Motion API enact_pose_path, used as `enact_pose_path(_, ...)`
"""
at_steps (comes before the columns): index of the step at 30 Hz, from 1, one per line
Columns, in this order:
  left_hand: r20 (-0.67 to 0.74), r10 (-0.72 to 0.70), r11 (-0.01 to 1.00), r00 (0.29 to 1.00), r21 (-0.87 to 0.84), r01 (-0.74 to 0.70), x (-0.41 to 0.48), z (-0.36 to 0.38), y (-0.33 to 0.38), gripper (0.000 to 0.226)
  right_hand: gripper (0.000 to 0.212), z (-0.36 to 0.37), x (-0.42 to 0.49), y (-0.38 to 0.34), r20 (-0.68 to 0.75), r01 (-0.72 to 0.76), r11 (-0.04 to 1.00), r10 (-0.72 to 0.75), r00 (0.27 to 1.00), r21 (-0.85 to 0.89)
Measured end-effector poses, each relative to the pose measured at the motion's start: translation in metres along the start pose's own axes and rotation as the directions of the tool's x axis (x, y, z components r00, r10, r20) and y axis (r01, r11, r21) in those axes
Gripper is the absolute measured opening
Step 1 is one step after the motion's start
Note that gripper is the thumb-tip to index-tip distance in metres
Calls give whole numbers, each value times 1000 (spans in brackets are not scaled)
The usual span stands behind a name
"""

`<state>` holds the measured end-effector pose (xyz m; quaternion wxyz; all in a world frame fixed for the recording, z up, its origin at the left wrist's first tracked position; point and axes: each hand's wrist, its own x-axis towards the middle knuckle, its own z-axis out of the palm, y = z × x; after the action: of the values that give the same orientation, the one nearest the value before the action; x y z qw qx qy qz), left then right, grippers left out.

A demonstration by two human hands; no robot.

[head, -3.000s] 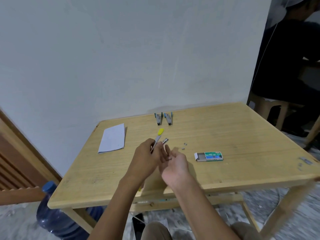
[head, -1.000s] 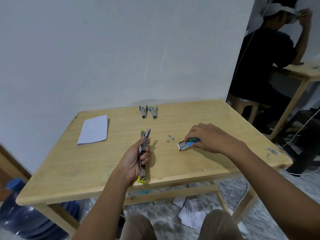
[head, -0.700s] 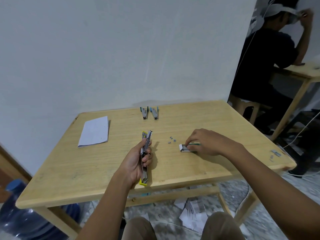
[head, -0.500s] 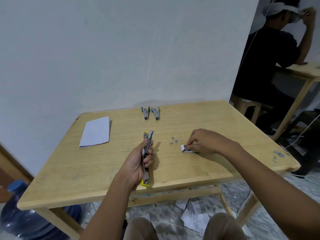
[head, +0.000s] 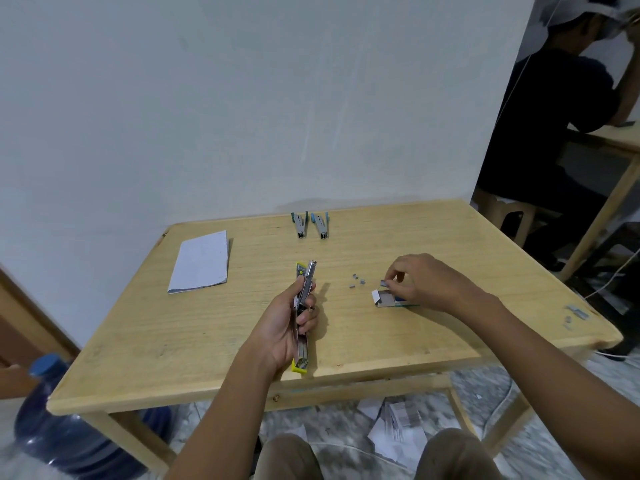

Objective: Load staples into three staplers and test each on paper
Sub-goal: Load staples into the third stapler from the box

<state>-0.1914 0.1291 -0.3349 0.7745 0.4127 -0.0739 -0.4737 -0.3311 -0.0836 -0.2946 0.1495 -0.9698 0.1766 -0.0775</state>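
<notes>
My left hand (head: 289, 323) grips a yellow stapler (head: 304, 299), swung fully open above the table's front middle, its metal staple channel facing up. To its right, my right hand (head: 420, 280) pinches a small strip of staples (head: 383, 283) just above the open staple box (head: 389, 299). A few loose staple pieces (head: 356, 282) lie left of the box. Two more staplers, one green (head: 300, 225) and one blue (head: 321, 225), lie side by side at the far edge. A white sheet of paper (head: 201, 261) lies at the far left.
The wooden table (head: 450, 244) stands against a white wall. Stray staples (head: 575, 313) lie near its right corner. A blue water jug (head: 65, 427) stands under the left side, papers litter the floor, and a seated person (head: 561, 109) is at the far right.
My right hand left the stapler, reached to the staple box, opened it and has now lifted a strip of staples out. My left hand keeps holding the open stapler.
</notes>
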Motion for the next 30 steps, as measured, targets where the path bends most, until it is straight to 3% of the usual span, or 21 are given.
enact_pose_path(5, 15, -8, 1000, 1000, -7, 8, 2, -3, -1, 22, 7, 1, -7, 5, -102, -18, 964, 47, 994, 264)
enact_pose_path(8, 15, -9, 1000, 1000, -8, 10, 2, -2, -1, 22, 10, 3, -10, -1, -124, -30, 905, 91, 988, 425)
enact_pose_path(10, 11, -15, 1000, 1000, -11, 15, 1, -2, -1, 22, 12, 5, -13, -10, -106, -44, 801, 134, 985, 597)
enact_pose_path(15, 7, -19, 1000, 1000, -22, 19, 1, -1, 1, 22, 14, 11, -15, -39, 6, -100, 391, 235, 972, 915)
enact_pose_path(19, 11, -29, 999, 1000, -44, 30, 0, 1, 1, 22, 14, 19, -10, -54, 123, -149, 100, 225, 967, 984)
enact_pose_path(23, 3, -28, 999, 1000, -28, 28, -2, 2, 1, 22, 17, 24, -5, -66, 192, -187, -42, 197, 962, 981)
enact_pose_path(28, 3, -25, 999, 1000, -25, 25, -2, 1, 1, 22, 23, 28, -2, -75, 293, -251, -300, 104, 951, 920)
enact_pose_path(30, 4, -28, 999, 1000, -29, 28, 0, 1, 0, 22, 24, 30, -2, -76, 306, -260, -345, 86, 948, 902)
